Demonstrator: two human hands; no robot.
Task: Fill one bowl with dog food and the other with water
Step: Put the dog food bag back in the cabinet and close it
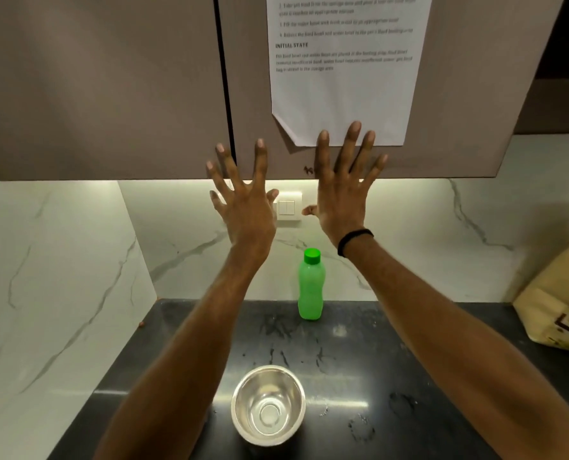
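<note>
An empty steel bowl (268,405) stands on the dark counter (359,376) near its front edge, between my forearms. Behind it, against the wall, a green plastic bottle (311,287) with a green cap stands upright. At the right edge a tan paper bag (557,313) with a printed label is partly cut off. My left hand (243,204) and my right hand (342,190) are raised high in front of the cabinet, backs toward me, fingers spread, holding nothing. A black band circles my right wrist. Only one bowl is in view.
Brown wall cabinets (110,94) hang overhead with a printed sheet of paper (342,78) taped to the right door. A white light switch (288,205) sits on the marble backsplash between my hands. A marble side wall (44,293) bounds the counter on the left.
</note>
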